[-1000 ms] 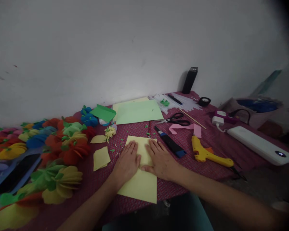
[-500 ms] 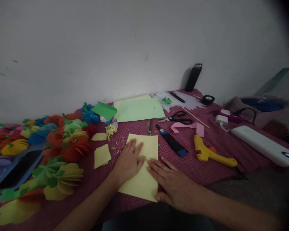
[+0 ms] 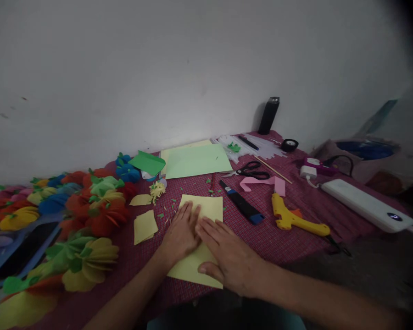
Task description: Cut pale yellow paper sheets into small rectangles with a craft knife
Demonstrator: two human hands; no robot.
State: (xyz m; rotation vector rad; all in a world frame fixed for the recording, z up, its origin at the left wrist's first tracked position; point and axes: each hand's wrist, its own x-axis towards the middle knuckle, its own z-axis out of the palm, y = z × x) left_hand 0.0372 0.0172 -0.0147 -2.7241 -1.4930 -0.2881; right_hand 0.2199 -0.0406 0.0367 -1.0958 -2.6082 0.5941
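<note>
pale wall (image 3: 179,73), dim floor (image 3: 375,263)

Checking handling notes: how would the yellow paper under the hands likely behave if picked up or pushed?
The yellow paper looks thin and flat, so it is probably light and may bend if lifted by a corner. With the left hand and right hand on it, pushing could wrinkle it.

Two hands (image 3: 181,236), one glue gun (image 3: 285,214)

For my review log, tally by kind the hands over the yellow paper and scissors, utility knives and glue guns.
Left hand and right hand, bare, over yellow rectangular paper: 2
Black-handled metal scissors: 1
Black-and-blue plastic utility knife: 1
Yellow plastic glue gun: 1
Total: 5
</note>
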